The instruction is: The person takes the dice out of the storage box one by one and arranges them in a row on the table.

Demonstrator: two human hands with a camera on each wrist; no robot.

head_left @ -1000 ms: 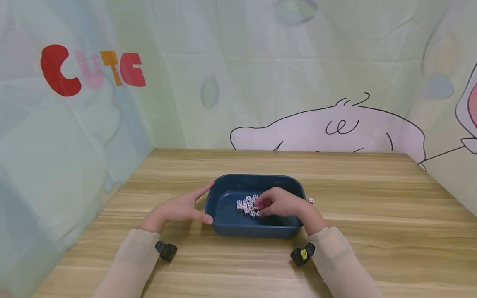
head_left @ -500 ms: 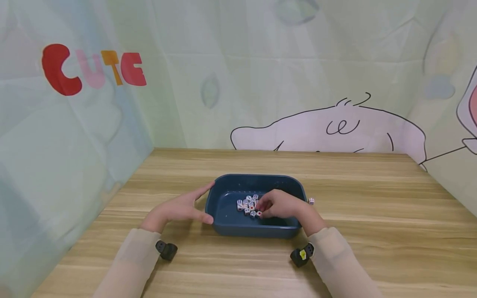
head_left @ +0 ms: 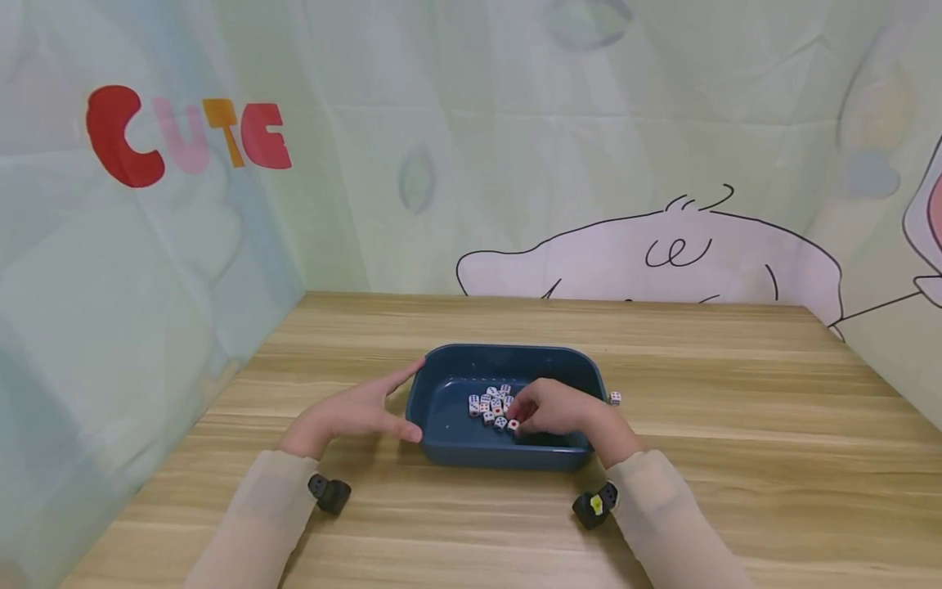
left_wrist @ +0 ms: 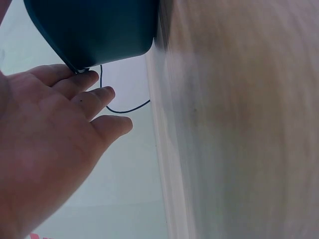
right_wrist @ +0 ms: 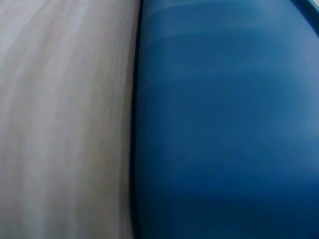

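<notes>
A dark blue rectangular bin (head_left: 500,456) stands on the wooden table. Several small white dice (head_left: 496,411) with red and dark pips lie clustered in its middle. My left hand (head_left: 361,411) spans the bin's left end, thumb at the near corner and fingers at the far one. In the left wrist view, extended fingers (left_wrist: 102,94) rest at the bin's edge (left_wrist: 94,35). My right hand (head_left: 558,406) reaches into the bin, fingers bent down at the right side of the dice. Its fingertips are partly hidden, so I cannot tell whether they pinch a die.
One loose die (head_left: 615,398) lies on the table (head_left: 706,458) just outside the bin's right end. A printed cloth backdrop (head_left: 383,164) rises behind and to the left of the table. Only the bin's outer wall (right_wrist: 219,119) and the tabletop fill the right wrist view.
My right hand has shifted slightly lower inside the bin. The near die with the red pip shows more fully beside the fingers. The left hand and the bin stay put.
</notes>
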